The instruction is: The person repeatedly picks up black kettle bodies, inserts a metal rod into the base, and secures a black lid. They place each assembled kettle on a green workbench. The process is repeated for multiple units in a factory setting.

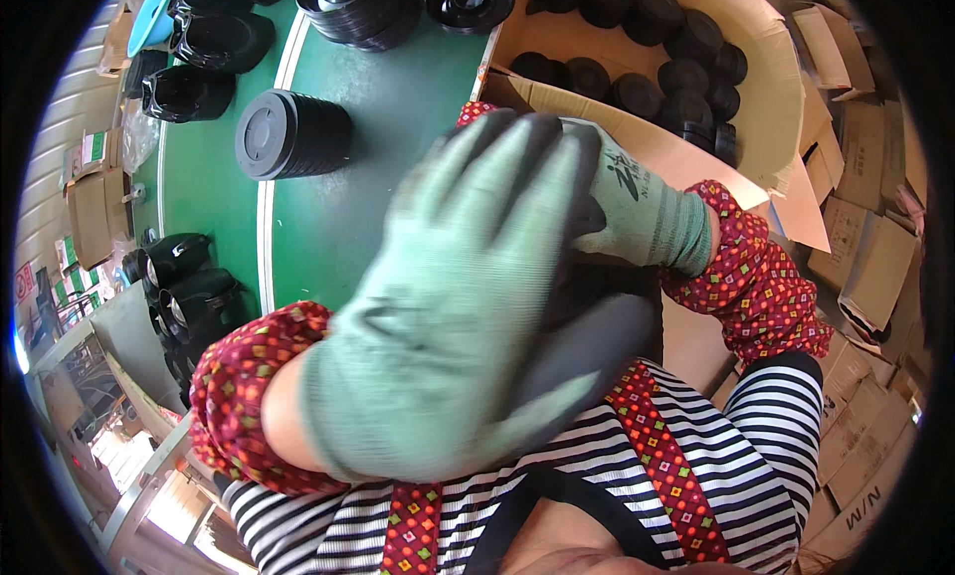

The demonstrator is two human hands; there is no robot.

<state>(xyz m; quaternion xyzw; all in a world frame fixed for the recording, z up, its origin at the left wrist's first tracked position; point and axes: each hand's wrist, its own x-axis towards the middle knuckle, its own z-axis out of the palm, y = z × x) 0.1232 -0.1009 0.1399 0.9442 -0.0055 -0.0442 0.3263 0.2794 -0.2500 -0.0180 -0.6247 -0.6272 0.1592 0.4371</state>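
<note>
My left hand [428, 296], in a pale green glove with dark grey coating, fills the middle of the view, close and blurred by motion. Its long fingers curve over a black thing [622, 282], mostly hidden, whose kind I cannot make out; the thumb is below it. Behind, my right hand [622, 192] wears the same kind of glove and reaches in from the right. The left hand covers its fingers, so their grip is hidden. A stack of round black lids [293, 134] lies on its side on the green table [368, 83], left of my hands.
A cardboard box [637, 127] with several round black pieces stands at the right back. More black lids [358, 13] are stacked at the back, beside a single lid [470, 0]. Glossy black housings [221, 40] line the table's left. Flattened cartons [865, 177] lie at the right.
</note>
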